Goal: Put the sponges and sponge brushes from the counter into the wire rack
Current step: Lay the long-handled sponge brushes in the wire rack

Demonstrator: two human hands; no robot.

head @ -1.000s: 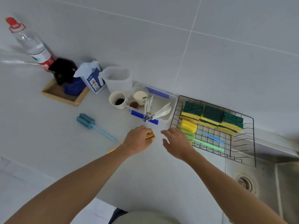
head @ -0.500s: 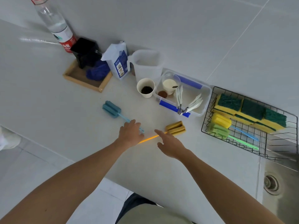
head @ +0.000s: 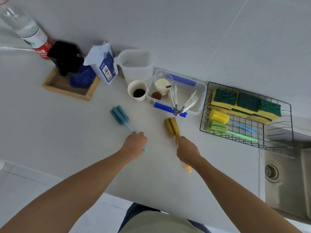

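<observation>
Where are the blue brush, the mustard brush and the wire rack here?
Blue brush (head: 119,114), head view, on its sponge head.
Mustard brush (head: 171,126), head view, on its sponge head.
Wire rack (head: 286,132), head view, on its bare wire floor.

Single head view, looking steeply down at counter (head: 50,132), close overhead.

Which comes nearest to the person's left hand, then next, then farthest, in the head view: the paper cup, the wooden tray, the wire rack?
From the left hand:
1. Paper cup, just behind the hand.
2. Wooden tray, back left.
3. Wire rack, far right by the sink.
</observation>
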